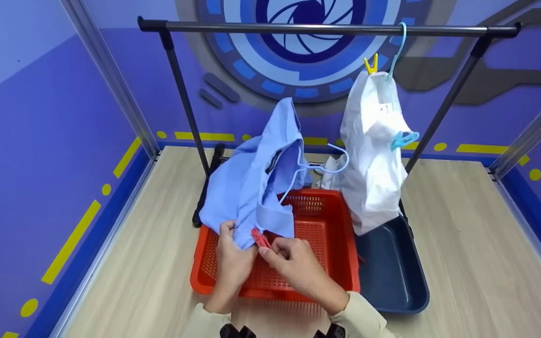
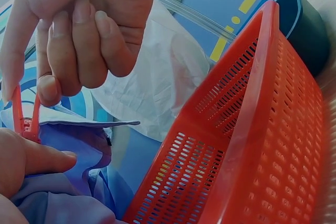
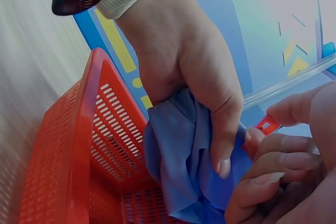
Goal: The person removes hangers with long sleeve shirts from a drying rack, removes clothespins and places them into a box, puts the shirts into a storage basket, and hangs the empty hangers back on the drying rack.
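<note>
Counter (image 1: 477,234) space under your work carries the red basket (image 1: 280,295), and a dark rack (image 1: 270,28) stands over and beyond the basket's far side. Off the basket's far right corner, a white garment (image 1: 378,173) hangs from the rack on a turquoise hanger (image 1: 402,37). Your blue garment (image 1: 247,188) slants over the basket's left and far portions, with a pale blue hanger (image 1: 317,167) poking out of it. Just right of the basket sits a dark tray (image 1: 388,263). Above the basket, your left hand (image 1: 235,258) grips the blue garment's near edge, while your right hand (image 1: 294,263) has its fingers narrowed, pinching a red clothespin (image 1: 260,238) against that cloth; you cannot tell whether it bites. A blue clothespin (image 1: 404,140) and a yellow clothespin (image 1: 370,65) sit on the white garment, right of the basket.
</note>
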Available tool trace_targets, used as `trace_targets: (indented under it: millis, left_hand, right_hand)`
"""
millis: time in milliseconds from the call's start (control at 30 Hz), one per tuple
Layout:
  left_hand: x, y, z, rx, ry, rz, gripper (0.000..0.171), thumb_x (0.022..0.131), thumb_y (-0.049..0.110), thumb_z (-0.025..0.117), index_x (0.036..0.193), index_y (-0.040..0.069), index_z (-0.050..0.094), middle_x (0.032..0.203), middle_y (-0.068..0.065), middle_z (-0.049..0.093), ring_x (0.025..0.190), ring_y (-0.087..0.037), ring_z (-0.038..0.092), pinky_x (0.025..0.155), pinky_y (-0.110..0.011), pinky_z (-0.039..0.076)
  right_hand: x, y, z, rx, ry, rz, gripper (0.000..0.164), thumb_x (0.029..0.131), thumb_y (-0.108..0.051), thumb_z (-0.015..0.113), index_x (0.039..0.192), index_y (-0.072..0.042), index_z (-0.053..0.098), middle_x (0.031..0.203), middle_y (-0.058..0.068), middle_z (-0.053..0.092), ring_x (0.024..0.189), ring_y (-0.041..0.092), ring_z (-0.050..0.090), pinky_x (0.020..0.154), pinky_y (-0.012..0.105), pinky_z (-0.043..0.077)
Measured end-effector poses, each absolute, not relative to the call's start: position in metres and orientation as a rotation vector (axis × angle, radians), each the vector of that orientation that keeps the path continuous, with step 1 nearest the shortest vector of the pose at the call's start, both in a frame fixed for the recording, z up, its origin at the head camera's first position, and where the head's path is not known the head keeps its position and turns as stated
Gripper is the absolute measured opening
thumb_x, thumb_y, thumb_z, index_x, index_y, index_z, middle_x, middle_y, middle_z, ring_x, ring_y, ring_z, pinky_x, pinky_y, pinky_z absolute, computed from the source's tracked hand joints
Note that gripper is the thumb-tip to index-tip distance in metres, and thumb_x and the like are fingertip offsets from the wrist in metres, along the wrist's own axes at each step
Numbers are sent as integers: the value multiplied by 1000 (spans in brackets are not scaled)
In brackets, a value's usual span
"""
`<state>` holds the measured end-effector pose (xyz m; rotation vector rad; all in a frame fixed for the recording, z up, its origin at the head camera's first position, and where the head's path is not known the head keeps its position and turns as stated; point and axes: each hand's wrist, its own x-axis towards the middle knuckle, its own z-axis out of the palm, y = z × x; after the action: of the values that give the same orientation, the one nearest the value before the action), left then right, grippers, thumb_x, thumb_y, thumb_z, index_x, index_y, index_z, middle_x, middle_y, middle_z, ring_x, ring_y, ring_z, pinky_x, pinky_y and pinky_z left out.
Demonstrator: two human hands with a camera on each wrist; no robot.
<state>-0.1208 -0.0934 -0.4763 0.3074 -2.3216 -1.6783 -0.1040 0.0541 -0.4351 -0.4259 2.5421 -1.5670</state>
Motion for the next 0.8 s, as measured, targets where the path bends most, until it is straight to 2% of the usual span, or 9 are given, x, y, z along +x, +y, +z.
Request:
trace_targets:
  millis: [300, 800]
  left_hand:
    - [-119, -93, -476, 294, -2320, -1681, 55, 75, 9, 79, 118, 5, 46, 111, -17, 62, 97, -28, 56, 86, -41, 45]
    - [-122, -94, -477, 307, -2302, -1721, 53, 76, 4, 77, 119, 2, 45, 115, -19, 60, 102, -30, 56, 94, -47, 45]
  right_hand:
    - [-103, 55, -436, -502, 2586, -1594, 35, 92, -28, 63, 63, -12, 53, 53, -10, 38, 53, 1, 38, 48, 17, 27]
    - [-99, 60, -432, -509, 2496, -1633, 34, 93, -27, 63, 64, -11, 54, 54, -7, 42, 52, 3, 40, 47, 18, 29]
